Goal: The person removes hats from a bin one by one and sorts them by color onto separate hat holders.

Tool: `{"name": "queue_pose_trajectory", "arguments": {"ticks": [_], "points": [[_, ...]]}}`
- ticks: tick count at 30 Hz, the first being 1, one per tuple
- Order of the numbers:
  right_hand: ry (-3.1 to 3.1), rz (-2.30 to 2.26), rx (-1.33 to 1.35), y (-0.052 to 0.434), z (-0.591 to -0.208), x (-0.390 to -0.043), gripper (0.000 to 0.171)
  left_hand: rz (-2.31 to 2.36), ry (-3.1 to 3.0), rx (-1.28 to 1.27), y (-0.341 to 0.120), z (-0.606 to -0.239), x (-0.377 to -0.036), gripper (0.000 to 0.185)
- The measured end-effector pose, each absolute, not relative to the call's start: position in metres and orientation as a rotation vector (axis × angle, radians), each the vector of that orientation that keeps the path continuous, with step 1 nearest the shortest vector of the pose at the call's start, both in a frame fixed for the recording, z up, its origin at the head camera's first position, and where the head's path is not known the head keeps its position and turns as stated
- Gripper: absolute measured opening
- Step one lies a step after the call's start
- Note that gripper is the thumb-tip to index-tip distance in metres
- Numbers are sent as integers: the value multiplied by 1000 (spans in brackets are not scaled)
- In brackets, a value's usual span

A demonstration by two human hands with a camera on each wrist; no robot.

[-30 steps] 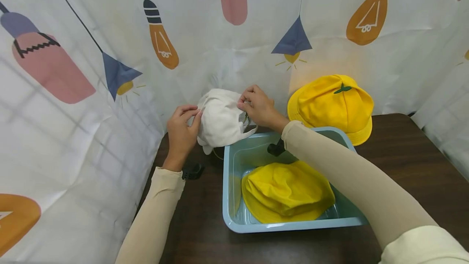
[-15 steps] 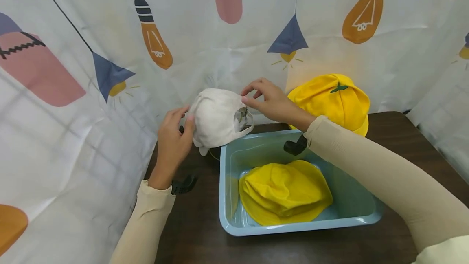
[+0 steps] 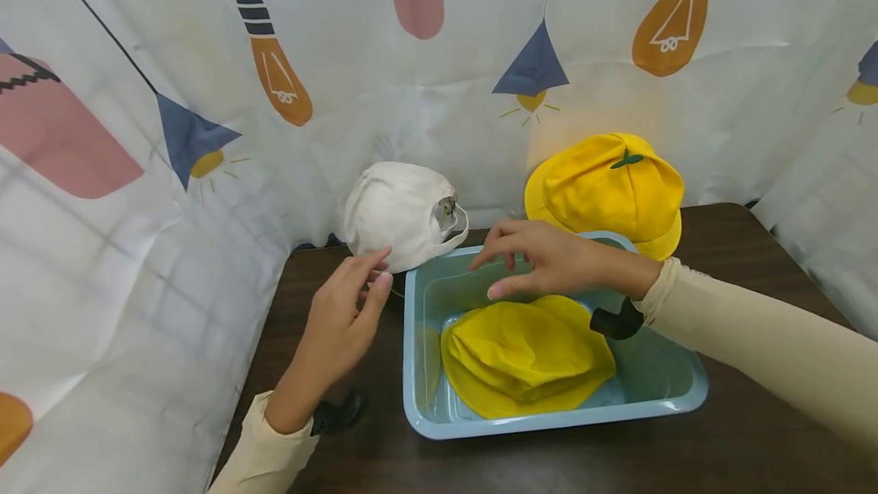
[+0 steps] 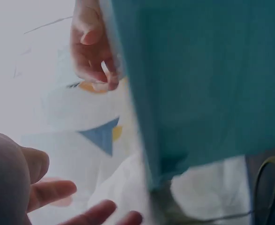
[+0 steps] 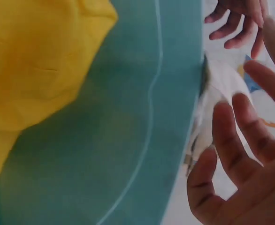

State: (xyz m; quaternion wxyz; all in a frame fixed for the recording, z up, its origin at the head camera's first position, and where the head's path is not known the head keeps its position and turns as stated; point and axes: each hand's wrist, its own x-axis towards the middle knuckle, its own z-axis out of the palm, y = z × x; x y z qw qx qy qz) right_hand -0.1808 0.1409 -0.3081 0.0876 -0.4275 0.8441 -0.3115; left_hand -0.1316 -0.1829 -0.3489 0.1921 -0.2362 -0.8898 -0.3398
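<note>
Left hand (image 3: 341, 316) and right hand (image 3: 545, 255), fingers loose, held nothing; white cloth cap (image 3: 392, 212) looked light, soft, best pinched by the crown

In front of you, a white cap (image 3: 394, 212) sits crown up at the far left corner of a light-blue plastic bin (image 3: 549, 425), rear opening and strap facing right. Inside your open-topped bin lies a yellow hat (image 3: 524, 357), its soft crown creased.
</note>
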Motion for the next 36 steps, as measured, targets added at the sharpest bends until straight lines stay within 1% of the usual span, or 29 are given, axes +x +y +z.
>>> {"name": "queue_pose_trajectory", "arguments": {"ticks": [4, 8, 14, 21, 23, 30, 36], "points": [[2374, -859, -1317, 149, -321, -174, 39, -1035, -2676, -649, -176, -361, -117, 46], [2263, -827, -1305, 153, -335, -171, 42, -1165, -2785, -644, -168, -374, -109, 55], [2157, -746, -1220, 155, -351, -169, 45, -1312, -2838, -616, -162, -387, -104, 67], [2131, -671, -1169, 157, -357, -168, 43, -1404, -2878, -506, -159, -390, -103, 73], [2127, -653, -1166, 158, -358, -168, 41, -1410, -2885, -489, -158, -391, -102, 73], [2135, -635, -1159, 157, -362, -167, 23, -1410, -2873, -492, -156, -392, -101, 73], [2139, -656, -1185, 152, -369, -166, 11, -1402, -2857, -496, -157, -392, -101, 71]]}}
